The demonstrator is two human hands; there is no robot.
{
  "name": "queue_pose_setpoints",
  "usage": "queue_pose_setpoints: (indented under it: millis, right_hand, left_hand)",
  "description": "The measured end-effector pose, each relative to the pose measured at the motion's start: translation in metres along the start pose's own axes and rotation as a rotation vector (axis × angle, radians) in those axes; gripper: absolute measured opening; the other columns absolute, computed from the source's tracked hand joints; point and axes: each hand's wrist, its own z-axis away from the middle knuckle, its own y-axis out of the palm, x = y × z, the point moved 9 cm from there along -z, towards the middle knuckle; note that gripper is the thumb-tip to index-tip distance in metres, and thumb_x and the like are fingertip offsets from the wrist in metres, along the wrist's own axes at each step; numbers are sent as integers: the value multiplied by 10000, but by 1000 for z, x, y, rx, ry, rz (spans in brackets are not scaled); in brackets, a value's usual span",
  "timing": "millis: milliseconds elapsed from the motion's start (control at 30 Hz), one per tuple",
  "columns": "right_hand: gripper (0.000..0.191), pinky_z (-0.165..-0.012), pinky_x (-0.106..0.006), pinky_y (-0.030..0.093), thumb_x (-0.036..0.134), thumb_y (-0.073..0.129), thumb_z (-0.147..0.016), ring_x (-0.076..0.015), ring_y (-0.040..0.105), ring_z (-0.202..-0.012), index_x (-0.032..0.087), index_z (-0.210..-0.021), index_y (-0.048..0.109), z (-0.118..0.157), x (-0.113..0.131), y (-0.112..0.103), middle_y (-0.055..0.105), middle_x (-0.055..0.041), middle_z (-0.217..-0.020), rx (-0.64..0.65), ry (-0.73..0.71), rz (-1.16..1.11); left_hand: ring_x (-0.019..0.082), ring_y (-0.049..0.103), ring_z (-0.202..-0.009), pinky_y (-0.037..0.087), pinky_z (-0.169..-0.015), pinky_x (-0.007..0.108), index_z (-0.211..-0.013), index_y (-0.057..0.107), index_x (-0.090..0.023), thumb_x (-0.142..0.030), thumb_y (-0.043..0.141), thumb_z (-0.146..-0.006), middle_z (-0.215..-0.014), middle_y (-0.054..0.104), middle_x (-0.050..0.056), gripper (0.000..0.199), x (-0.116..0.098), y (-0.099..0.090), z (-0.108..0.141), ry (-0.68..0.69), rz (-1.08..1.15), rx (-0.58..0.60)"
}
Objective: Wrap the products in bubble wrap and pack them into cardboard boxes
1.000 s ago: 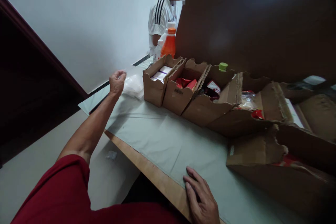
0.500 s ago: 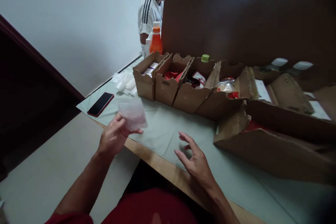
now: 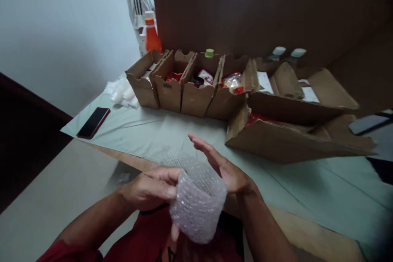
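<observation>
A curled piece of clear bubble wrap point(image 3: 198, 215) is held in front of my body, above the table's near edge. My left hand point(image 3: 152, 188) is closed on its left side, with the thumb on top and a fingertip showing below. My right hand point(image 3: 225, 168) is at the wrap's right side, its fingers stretched out and pointing up and left. The palm seems to rest against the wrap; the thumb is hidden. A thinner end of the wrap spreads away from me, between both hands.
A row of cardboard bins point(image 3: 196, 98) with packets and boxes stands at the back. A longer cardboard bin point(image 3: 285, 143) lies at right. A phone point(image 3: 93, 123) and clear plastic bags point(image 3: 123, 94) are at left. Beyond are an orange bottle point(image 3: 152, 39) and a person in white point(image 3: 140, 0).
My left hand has brought the bubble wrap right and closer to my body, where it now curls open. My right hand has come beside it. The view has turned to the right.
</observation>
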Motion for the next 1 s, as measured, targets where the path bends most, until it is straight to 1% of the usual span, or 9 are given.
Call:
queue_pose_setpoints:
  millis: [100, 200, 267, 400, 533, 600, 767, 900, 1000]
  right_hand:
    - [778, -1272, -484, 197, 451, 858, -738, -284, 234, -1591, 293, -1443, 570, -18, 0, 12, 369, -91, -1671, 144, -59, -15]
    - [382, -1174, -434, 364, 502, 826, -756, -273, 530, -1374, 226, -1007, 746, -17, -18, 32, 688, -88, -1311, 309, 29, -62]
    - [330, -1000, -369, 491, 508, 812, -771, -217, 660, -1072, 207, -872, 723, 1, -32, 30, 735, -57, -1039, 273, 138, -155]
    - [302, -755, -266, 498, 457, 825, -771, -136, 616, -786, 196, -860, 701, 77, -44, -10, 679, -5, -841, -59, 354, -283]
    - [325, -621, -230, 443, 447, 825, -771, -111, 563, -683, 201, -953, 716, 151, -38, -80, 640, 6, -794, -475, 547, -162]
    - [394, -567, -231, 418, 479, 806, -769, -112, 544, -628, 196, -1028, 720, 168, -42, -107, 636, 5, -755, -566, 629, -62]
    - [294, -685, -351, 513, 428, 693, -769, -227, 663, -751, 192, -933, 748, 199, -59, -160, 736, -75, -819, -757, 760, 508]
    - [233, -874, -496, 493, 356, 601, -852, -334, 687, -935, 187, -898, 754, 231, -42, -153, 770, -147, -967, -929, 772, 851]
    - [255, -899, -490, 485, 306, 531, -965, -315, 691, -993, 197, -1010, 758, 198, -19, -110, 777, -126, -1060, -882, 623, 1061]
  left_hand:
    - [204, 723, -733, 566, -691, 293, -755, 718, -166, -417, 839, -734, -812, 755, 79, 279, -21, 0, 2, 76, -64, -50]
    - [171, 664, -550, 526, -478, 251, -748, 775, -234, -439, 798, -765, -695, 735, 33, 207, -50, -8, 16, 235, -182, -123]
    - [152, 595, -415, 419, -312, 227, -773, 802, -289, -472, 768, -776, -654, 734, 5, 186, -70, -15, 30, 344, -266, -161]
    - [148, 540, -343, 291, -207, 230, -805, 801, -317, -466, 752, -781, -660, 741, 5, 159, -100, -51, 47, 499, -361, -438]
    - [152, 633, -571, 525, -484, 241, -782, 727, -250, -379, 796, -763, -705, 705, 6, 148, -93, -101, 35, 498, -570, -825]
    - [155, 650, -678, 550, -643, 258, -807, 700, -215, -385, 773, -766, -740, 699, 2, 190, -75, -123, 16, 417, -765, -930]
    - [175, 604, -628, 475, -626, 300, -1116, 694, -161, -455, 649, -768, -764, 712, 18, 458, -32, -164, -17, 69, -1266, -982]
    - [190, 630, -740, 504, -680, 316, -1386, 570, -189, -426, 616, -864, -995, 726, 56, 575, -53, -144, -1, 252, -1615, -1058]
    - [224, 659, -930, 537, -818, 349, -1268, 658, -208, -324, 533, -970, -1038, 707, 75, 343, -52, -109, -17, 430, -1819, -862]
